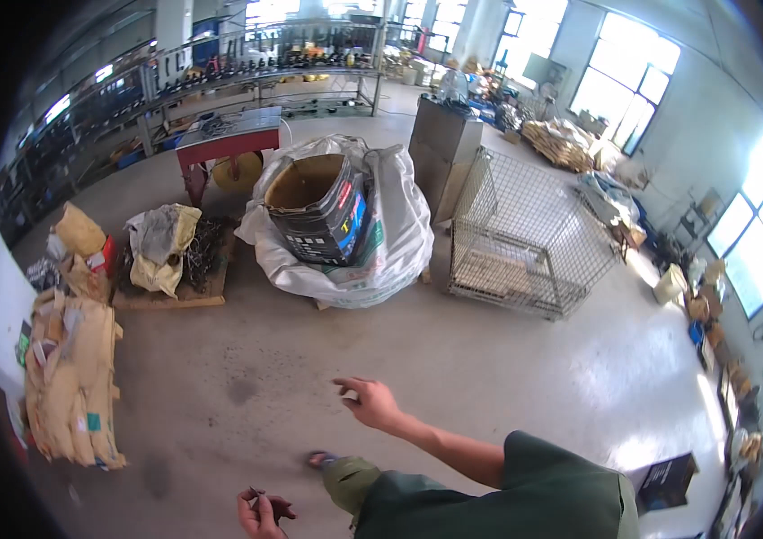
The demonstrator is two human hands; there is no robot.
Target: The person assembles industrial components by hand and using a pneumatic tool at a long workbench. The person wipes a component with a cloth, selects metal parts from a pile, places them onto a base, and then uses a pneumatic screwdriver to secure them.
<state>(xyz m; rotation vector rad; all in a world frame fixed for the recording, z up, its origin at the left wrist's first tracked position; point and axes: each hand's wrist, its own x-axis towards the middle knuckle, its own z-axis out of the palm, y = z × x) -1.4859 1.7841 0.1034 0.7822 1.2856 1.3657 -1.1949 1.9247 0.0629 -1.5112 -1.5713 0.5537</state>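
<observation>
My left hand (262,516) is low in the head view, with thumb and fingers pinched on a small dark piece (255,492) whose kind I cannot make out. My right hand (369,402) reaches out over the bare floor, fingers loosely extended and apart, with nothing seen in it. Beyond it stands a large white woven sack (404,225), its top rolled down. A black printed carton (332,220) with an open brown inside sits in the sack's mouth.
Right of the sack are a wire mesh cage (525,242) and a grey metal cabinet (444,148). On the left, a pallet holds dark scrap (206,251) and a bag (161,247), near stacked paper sacks (76,377). A black box (667,481) lies lower right.
</observation>
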